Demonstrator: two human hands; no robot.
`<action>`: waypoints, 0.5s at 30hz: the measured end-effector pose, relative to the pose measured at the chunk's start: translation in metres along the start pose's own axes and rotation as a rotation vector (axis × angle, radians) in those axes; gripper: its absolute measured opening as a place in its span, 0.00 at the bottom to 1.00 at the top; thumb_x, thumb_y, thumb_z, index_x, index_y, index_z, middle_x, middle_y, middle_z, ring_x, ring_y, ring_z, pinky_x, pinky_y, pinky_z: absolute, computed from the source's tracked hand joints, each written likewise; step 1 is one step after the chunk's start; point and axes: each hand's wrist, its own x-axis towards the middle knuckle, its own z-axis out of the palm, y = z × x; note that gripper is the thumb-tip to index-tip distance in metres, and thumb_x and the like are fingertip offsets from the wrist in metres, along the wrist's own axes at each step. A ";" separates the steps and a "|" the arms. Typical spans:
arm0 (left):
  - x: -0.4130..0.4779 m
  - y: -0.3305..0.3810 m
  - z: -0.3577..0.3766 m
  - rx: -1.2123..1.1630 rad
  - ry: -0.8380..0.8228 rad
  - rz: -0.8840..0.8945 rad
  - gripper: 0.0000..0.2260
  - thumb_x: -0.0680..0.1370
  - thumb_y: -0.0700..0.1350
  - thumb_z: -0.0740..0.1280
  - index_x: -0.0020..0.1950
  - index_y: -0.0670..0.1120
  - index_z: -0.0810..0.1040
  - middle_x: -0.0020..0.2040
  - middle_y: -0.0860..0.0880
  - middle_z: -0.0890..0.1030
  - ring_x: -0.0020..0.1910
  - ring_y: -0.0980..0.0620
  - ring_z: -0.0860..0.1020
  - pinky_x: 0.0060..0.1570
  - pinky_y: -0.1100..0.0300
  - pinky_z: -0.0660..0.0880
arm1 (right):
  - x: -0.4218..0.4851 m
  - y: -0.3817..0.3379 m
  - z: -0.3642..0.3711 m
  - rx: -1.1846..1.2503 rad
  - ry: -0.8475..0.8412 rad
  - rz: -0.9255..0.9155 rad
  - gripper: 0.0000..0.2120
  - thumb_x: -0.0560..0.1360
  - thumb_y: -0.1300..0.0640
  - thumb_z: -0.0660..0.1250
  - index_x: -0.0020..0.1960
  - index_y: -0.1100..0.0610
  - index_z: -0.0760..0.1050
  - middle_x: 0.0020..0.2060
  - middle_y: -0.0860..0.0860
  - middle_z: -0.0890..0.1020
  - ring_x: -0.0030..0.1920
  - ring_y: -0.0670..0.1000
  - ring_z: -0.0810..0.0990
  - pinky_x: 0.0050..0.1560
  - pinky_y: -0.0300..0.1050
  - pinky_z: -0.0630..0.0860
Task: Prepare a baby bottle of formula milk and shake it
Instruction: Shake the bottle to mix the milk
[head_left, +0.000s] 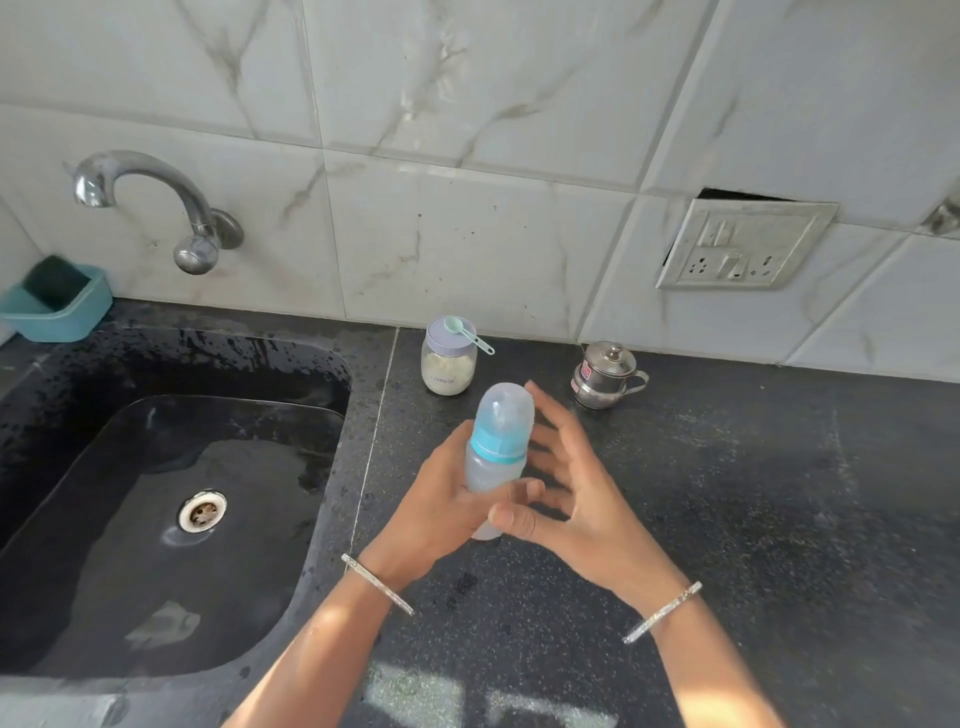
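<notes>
In the head view, the bottle (497, 452) stood off the table (753, 493), tilted slightly with its clear cap toward 12 o'clock and a teal ring below the cap. The left hand (441, 504) gripped its lower body, fingers curled round it. The right hand (576, 493) lay wide just beside it at 3 o'clock, fingers spread and straight, the thumb across the bottle's base.

From the bottle, the jar (448, 366) of pale powder stood near at 11 o'clock, close to the wall, with a teal scoop (465, 332) lying on its lid, handle overhanging the rim. A lidded steel pot (605, 376) stood at 1 o'clock, apart from the jar.

The sink (234, 374) lay at 9 o'clock, wet, its right edge just beside the left wrist. A tap (156, 202) hung over it, and a teal box (57, 304) sat at its far left corner. The dark table ran bare toward 3 and 4 o'clock. A socket (743, 244) sat in the wall tiles at 2 o'clock.
</notes>
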 end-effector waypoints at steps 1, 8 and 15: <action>-0.001 -0.001 0.001 -0.047 -0.017 -0.024 0.26 0.70 0.50 0.78 0.65 0.49 0.73 0.56 0.45 0.83 0.56 0.43 0.83 0.57 0.39 0.79 | -0.003 0.004 0.005 0.028 -0.025 0.008 0.51 0.69 0.49 0.83 0.81 0.34 0.56 0.76 0.39 0.71 0.73 0.49 0.76 0.66 0.58 0.81; -0.008 0.002 0.003 -0.178 -0.180 -0.091 0.30 0.74 0.48 0.73 0.71 0.61 0.62 0.61 0.53 0.79 0.63 0.52 0.80 0.62 0.51 0.78 | -0.005 0.015 0.017 -0.024 0.011 -0.001 0.67 0.67 0.60 0.85 0.79 0.25 0.38 0.71 0.35 0.76 0.62 0.48 0.85 0.56 0.48 0.85; -0.011 0.008 0.001 -0.144 -0.150 -0.121 0.27 0.71 0.51 0.70 0.69 0.60 0.65 0.70 0.47 0.71 0.69 0.49 0.72 0.69 0.46 0.72 | 0.001 0.006 0.018 -0.145 0.051 -0.060 0.67 0.66 0.52 0.85 0.79 0.26 0.35 0.72 0.39 0.78 0.59 0.45 0.86 0.56 0.50 0.86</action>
